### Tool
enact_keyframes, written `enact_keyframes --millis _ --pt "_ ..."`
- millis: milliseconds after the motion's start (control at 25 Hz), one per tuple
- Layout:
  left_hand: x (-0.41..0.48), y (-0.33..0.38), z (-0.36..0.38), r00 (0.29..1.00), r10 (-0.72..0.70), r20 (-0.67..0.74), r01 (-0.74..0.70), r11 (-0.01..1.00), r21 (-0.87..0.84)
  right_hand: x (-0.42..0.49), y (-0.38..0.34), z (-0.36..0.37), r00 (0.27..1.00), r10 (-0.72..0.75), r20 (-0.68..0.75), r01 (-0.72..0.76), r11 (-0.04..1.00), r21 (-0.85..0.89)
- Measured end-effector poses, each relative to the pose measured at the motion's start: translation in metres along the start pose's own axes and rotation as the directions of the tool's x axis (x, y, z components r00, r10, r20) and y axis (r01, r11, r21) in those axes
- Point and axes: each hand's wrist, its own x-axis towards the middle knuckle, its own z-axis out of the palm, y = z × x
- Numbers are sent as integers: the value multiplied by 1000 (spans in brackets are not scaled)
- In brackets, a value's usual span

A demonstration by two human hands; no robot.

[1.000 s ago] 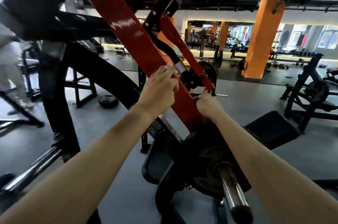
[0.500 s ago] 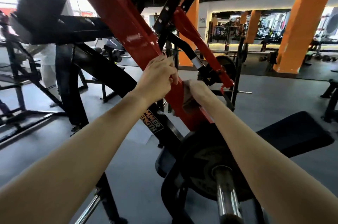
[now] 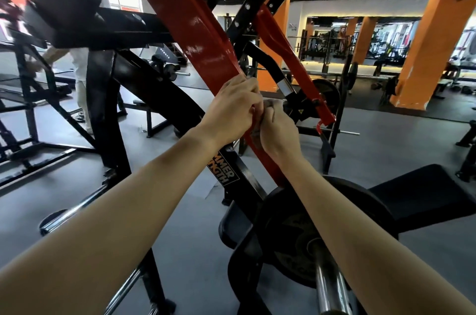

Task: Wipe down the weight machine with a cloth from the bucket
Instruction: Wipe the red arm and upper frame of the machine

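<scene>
Your hands meet on the weight machine's red arm: left hand curled over its edge, right hand bunching the grey cloth against its face. Flatten the cloth and wipe down the arm toward the weight plate.

Shiny red painted metal machine arm with white scuffs, smooth black painted metal frame, bright mirror-like steel bar, dull black weight plate, matt black pad, soft grey cloth, dull grey floor

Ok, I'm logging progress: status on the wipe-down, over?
Left hand grips the red arm. Right hand holds cloth against it. Nothing blocking the hands.
</scene>
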Motion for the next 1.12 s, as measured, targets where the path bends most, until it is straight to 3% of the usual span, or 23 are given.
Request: enact_keyframes --millis 80,280,360,520,720,920,1120 --pt "-1 0 -4 1000 -2 11 2 999 -37 -16 11 10 996 -24 -81 18 997 -77" --pt "4 -9 -20 994 -32 107 51 982 -181 -4 2 9 984 -142 -107 124 979 -160" --pt "3 -11 -31 994 -61 87 82 961 -265 1 -13 17 961 -244 -130 211 952 -224" --pt "-17 -41 -56 993 -112 -37 98 957 -274 -18 -2 40 933 -317 -169 217 873 -437" --pt "-37 -90 -50 983 -183 27 185 972 -148 2 -35 61 881 -442 -169 265 757 -598" --pt "-44 -108 -52 990 -135 -31 137 988 75 -13 -14 77 862 -442 -249 145 684 -715" --pt "-37 -138 -56 969 -243 55 226 950 216 22 -53 86 837 -427 -342 107 740 -664"
